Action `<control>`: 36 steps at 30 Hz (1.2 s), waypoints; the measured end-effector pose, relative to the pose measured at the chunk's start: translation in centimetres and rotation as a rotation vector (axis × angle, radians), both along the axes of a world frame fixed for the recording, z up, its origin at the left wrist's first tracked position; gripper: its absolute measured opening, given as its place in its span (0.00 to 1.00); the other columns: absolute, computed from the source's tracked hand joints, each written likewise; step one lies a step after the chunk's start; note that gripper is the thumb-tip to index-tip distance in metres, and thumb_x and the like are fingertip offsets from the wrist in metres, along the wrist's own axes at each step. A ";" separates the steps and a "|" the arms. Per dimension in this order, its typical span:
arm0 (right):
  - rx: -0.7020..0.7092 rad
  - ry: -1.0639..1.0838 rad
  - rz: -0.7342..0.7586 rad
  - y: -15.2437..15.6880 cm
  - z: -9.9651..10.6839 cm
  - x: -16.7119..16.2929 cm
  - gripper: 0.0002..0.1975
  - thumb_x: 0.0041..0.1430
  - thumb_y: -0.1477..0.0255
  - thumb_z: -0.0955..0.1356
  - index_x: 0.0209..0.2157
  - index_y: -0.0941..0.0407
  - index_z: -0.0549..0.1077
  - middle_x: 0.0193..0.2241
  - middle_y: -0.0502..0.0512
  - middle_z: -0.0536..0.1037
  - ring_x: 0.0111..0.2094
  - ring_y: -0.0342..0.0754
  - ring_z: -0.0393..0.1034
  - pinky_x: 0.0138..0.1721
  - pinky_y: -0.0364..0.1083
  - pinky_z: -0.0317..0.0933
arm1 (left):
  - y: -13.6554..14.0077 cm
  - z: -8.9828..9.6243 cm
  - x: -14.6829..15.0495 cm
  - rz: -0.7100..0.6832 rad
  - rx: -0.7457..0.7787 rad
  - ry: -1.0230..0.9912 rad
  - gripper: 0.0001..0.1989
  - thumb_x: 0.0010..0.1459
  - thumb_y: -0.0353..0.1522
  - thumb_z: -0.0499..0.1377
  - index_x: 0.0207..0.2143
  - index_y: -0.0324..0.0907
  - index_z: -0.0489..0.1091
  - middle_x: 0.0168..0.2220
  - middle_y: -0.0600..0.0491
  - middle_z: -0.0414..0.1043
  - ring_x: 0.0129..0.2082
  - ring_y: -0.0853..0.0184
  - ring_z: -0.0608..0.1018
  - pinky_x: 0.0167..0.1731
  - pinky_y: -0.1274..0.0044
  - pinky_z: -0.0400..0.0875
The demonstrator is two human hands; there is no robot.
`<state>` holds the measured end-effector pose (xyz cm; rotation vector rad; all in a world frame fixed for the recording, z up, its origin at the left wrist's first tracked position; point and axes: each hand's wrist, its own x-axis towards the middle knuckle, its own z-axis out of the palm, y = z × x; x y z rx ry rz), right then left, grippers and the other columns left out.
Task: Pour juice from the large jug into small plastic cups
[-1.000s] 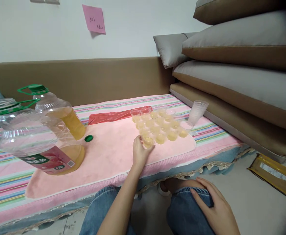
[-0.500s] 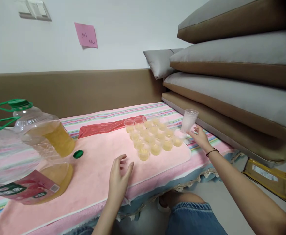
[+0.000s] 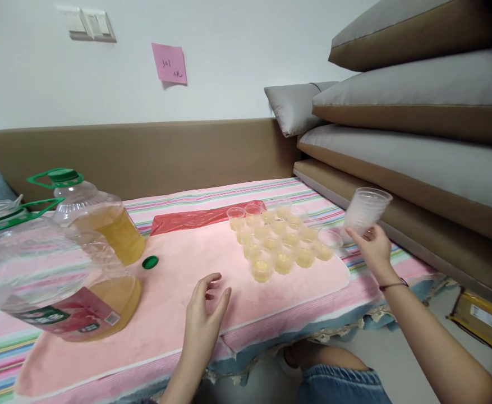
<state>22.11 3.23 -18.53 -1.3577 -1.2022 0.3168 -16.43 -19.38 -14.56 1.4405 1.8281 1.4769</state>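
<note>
My right hand [image 3: 374,249] is closed around the lower part of a stack of clear plastic cups [image 3: 366,209], which tilts to the right. Left of it, several clear cups of pale yellow drink [image 3: 283,259] stand close together in rows on a pink towel [image 3: 187,292]. My left hand [image 3: 207,306] hovers over the towel in front of these cups, thumb and fingers apart, holding nothing. Far left, a large uncapped plastic jug [image 3: 90,314] with a pink label holds some yellow drink. Behind it is a second jug [image 3: 119,230] with its green cap on.
A loose green cap [image 3: 150,262] lies on the towel. A red plastic bag [image 3: 199,219] stretches behind the cups. Grey and brown cushions [image 3: 414,106] are piled at the right. A yellow parcel [image 3: 483,317] rests on the floor at the lower right.
My right hand has gone from reaching at the cup stack to gripping it, and the stack now leans right. My left hand keeps its open pose. The view has turned slightly left.
</note>
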 end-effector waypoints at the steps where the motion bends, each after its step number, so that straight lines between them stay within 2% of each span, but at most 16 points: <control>1: 0.018 0.029 0.005 -2.1 0.6 -0.4 0.32 0.42 0.46 0.73 0.39 0.57 0.69 0.41 0.63 0.76 0.42 0.57 0.72 0.46 0.54 0.66 | -0.1 0.2 0.1 -0.007 0.010 -0.011 0.18 0.56 0.44 0.60 0.45 0.43 0.70 0.46 0.46 0.74 0.44 0.59 0.75 0.42 0.67 0.70; 4: 0.033 0.075 0.092 -9.8 1.9 -2.7 0.29 0.45 0.48 0.73 0.39 0.56 0.70 0.39 0.60 0.76 0.41 0.56 0.73 0.43 0.50 0.68 | -0.5 0.6 0.4 -0.042 0.043 -0.050 0.17 0.57 0.43 0.60 0.44 0.43 0.71 0.45 0.47 0.74 0.42 0.60 0.76 0.42 0.68 0.70; 7: -0.073 0.232 0.304 -18.2 2.0 -6.4 0.25 0.49 0.53 0.75 0.42 0.56 0.73 0.41 0.60 0.77 0.43 0.56 0.73 0.42 0.48 0.70 | -0.8 0.9 0.8 -0.112 0.070 -0.125 0.16 0.58 0.43 0.60 0.44 0.42 0.70 0.44 0.47 0.74 0.41 0.62 0.76 0.43 0.69 0.69; 11: -0.335 0.407 0.606 -26.9 0.0 -11.7 0.24 0.51 0.56 0.76 0.45 0.55 0.73 0.45 0.61 0.77 0.46 0.57 0.74 0.44 0.47 0.70 | -1.3 1.3 1.6 -0.321 0.074 -0.327 0.19 0.57 0.45 0.61 0.45 0.42 0.68 0.44 0.46 0.75 0.44 0.61 0.76 0.45 0.69 0.68; 14: -0.393 0.515 0.702 -30.6 -1.7 -14.7 0.27 0.52 0.54 0.76 0.49 0.54 0.72 0.48 0.61 0.75 0.49 0.58 0.72 0.48 0.48 0.69 | -1.7 1.5 2.1 -0.544 0.039 -0.511 0.26 0.56 0.46 0.62 0.52 0.44 0.62 0.47 0.44 0.75 0.48 0.60 0.75 0.48 0.68 0.67; 17: -0.419 0.481 0.791 -32.0 -2.6 -16.2 0.28 0.55 0.53 0.74 0.51 0.55 0.72 0.50 0.62 0.74 0.50 0.57 0.71 0.49 0.48 0.67 | -2.2 1.5 2.2 -0.712 -0.040 -0.627 0.33 0.55 0.46 0.64 0.57 0.46 0.54 0.51 0.42 0.74 0.51 0.59 0.74 0.50 0.66 0.64; 21: -0.441 0.352 0.847 -32.4 -2.5 -16.5 0.25 0.57 0.55 0.73 0.50 0.57 0.72 0.46 0.62 0.76 0.46 0.55 0.72 0.46 0.47 0.68 | -2.8 1.5 1.8 -0.807 -0.090 -0.621 0.40 0.51 0.43 0.67 0.60 0.47 0.49 0.52 0.41 0.72 0.52 0.58 0.73 0.52 0.66 0.62; 26: -0.411 0.244 0.802 -32.6 -2.2 -16.7 0.23 0.56 0.57 0.72 0.47 0.58 0.72 0.42 0.62 0.76 0.43 0.57 0.73 0.41 0.47 0.69 | -3.1 1.7 1.2 -0.837 -0.110 -0.597 0.41 0.51 0.40 0.69 0.59 0.48 0.47 0.50 0.43 0.72 0.50 0.60 0.74 0.53 0.65 0.61; 32: -0.395 0.156 0.788 -32.7 -1.8 -17.0 0.21 0.55 0.60 0.71 0.47 0.57 0.72 0.42 0.60 0.77 0.43 0.57 0.73 0.42 0.48 0.69 | -3.5 1.9 0.8 -0.809 -0.137 -0.623 0.42 0.47 0.38 0.71 0.59 0.49 0.51 0.52 0.43 0.72 0.50 0.59 0.74 0.54 0.64 0.60; 36: -0.400 0.121 0.763 -32.8 -1.4 -17.0 0.20 0.54 0.61 0.71 0.46 0.57 0.73 0.43 0.60 0.77 0.43 0.57 0.73 0.42 0.48 0.68 | -3.7 2.1 0.7 -0.827 -0.138 -0.628 0.42 0.47 0.37 0.71 0.59 0.49 0.50 0.49 0.44 0.74 0.48 0.61 0.75 0.55 0.64 0.60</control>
